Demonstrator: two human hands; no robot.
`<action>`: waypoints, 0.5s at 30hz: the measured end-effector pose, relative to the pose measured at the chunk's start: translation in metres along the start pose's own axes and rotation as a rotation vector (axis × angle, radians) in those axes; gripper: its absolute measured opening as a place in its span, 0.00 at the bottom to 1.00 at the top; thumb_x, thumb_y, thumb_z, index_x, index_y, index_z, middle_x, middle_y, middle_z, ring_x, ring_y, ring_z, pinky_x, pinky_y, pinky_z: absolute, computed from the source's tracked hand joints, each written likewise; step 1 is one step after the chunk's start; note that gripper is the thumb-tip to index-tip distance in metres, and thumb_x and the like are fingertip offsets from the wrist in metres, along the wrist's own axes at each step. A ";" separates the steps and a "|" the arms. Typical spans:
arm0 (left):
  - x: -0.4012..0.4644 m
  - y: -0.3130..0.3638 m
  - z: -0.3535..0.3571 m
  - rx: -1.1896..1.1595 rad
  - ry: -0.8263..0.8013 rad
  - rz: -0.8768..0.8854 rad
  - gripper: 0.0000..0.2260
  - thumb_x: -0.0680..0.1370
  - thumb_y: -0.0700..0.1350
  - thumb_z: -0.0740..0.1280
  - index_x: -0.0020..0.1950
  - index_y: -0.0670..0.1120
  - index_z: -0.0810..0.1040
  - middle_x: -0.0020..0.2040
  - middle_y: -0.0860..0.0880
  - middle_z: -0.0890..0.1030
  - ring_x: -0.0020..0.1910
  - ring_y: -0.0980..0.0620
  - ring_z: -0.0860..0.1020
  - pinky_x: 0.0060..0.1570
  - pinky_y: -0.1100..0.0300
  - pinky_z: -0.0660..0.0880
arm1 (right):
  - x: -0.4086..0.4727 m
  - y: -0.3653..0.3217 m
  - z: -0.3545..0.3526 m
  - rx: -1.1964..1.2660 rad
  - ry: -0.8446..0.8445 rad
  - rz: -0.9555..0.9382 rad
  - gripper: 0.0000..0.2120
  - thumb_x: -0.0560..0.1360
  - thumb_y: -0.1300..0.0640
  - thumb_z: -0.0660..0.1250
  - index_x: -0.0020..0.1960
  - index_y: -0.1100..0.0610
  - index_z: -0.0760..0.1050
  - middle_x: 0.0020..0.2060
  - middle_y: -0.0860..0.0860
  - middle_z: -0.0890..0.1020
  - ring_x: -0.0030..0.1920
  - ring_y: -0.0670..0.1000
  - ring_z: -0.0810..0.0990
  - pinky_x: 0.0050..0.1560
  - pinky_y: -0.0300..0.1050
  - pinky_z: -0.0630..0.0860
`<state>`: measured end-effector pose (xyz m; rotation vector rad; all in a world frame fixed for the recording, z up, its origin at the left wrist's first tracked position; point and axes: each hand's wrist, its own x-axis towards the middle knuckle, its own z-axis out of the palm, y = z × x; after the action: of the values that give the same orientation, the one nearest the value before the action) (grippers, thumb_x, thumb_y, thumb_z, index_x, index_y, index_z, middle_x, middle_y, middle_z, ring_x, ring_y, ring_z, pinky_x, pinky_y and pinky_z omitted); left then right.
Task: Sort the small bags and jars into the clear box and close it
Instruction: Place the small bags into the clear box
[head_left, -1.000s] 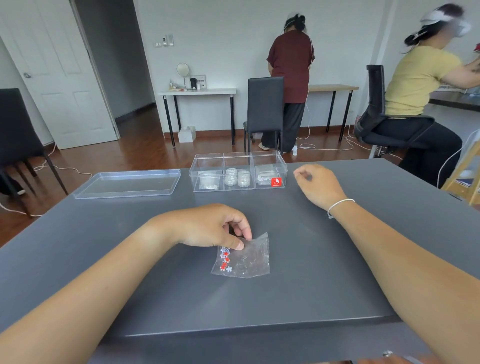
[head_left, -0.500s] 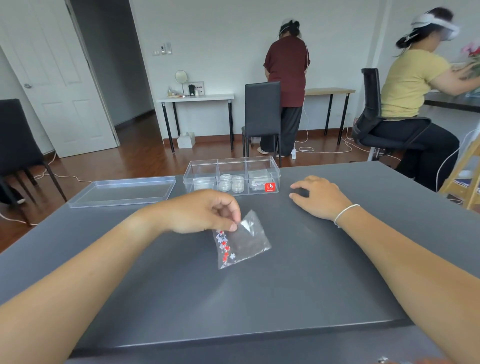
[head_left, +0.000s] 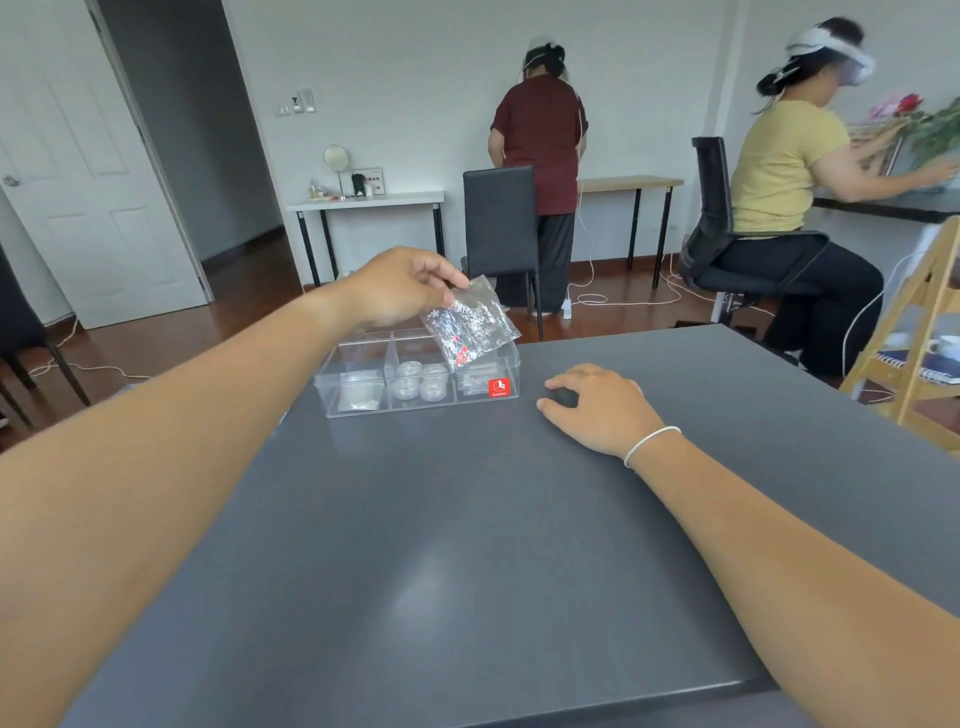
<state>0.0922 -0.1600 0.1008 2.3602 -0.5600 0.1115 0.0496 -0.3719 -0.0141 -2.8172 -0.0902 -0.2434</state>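
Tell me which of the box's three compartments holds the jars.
The middle compartment of the clear box: round clear jars sit there. The left compartment and right compartment hold flat bags.

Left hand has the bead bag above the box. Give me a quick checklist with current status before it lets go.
1. Grip on the bag: ok. The left hand pinches the small bag by its top edge.
2. Bag over the box: ok. It hangs above the right compartment of the clear box.
3. Box open: ok. No lid on it.
4. Room in that compartment: cannot tell. Something clear already lies there, behind the red label.
5. Jars sorted: ok. The jars sit in the middle compartment.
6. Right hand clear: ok. The right hand rests flat on the table, beside the box.
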 end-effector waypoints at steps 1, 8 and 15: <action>0.006 -0.001 0.002 0.028 0.000 -0.003 0.11 0.75 0.37 0.65 0.57 0.45 0.78 0.44 0.50 0.79 0.30 0.65 0.74 0.25 0.81 0.64 | 0.001 0.000 0.000 0.000 0.002 0.002 0.20 0.75 0.42 0.56 0.63 0.48 0.71 0.67 0.51 0.72 0.65 0.55 0.70 0.65 0.52 0.66; 0.037 -0.015 0.017 0.219 -0.011 -0.015 0.14 0.77 0.35 0.59 0.57 0.47 0.77 0.54 0.44 0.80 0.48 0.51 0.75 0.48 0.62 0.67 | 0.005 0.002 0.004 0.031 0.019 0.019 0.18 0.74 0.42 0.57 0.61 0.47 0.72 0.65 0.51 0.73 0.64 0.55 0.70 0.66 0.53 0.64; 0.049 -0.023 0.034 0.317 -0.039 0.008 0.14 0.76 0.35 0.58 0.53 0.48 0.79 0.53 0.45 0.82 0.52 0.49 0.77 0.49 0.62 0.68 | 0.009 0.002 0.005 0.039 0.028 0.049 0.17 0.74 0.42 0.58 0.59 0.46 0.73 0.63 0.50 0.73 0.63 0.55 0.70 0.65 0.53 0.63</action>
<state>0.1436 -0.1847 0.0725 2.6727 -0.6069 0.1692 0.0594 -0.3717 -0.0182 -2.7722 -0.0197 -0.2664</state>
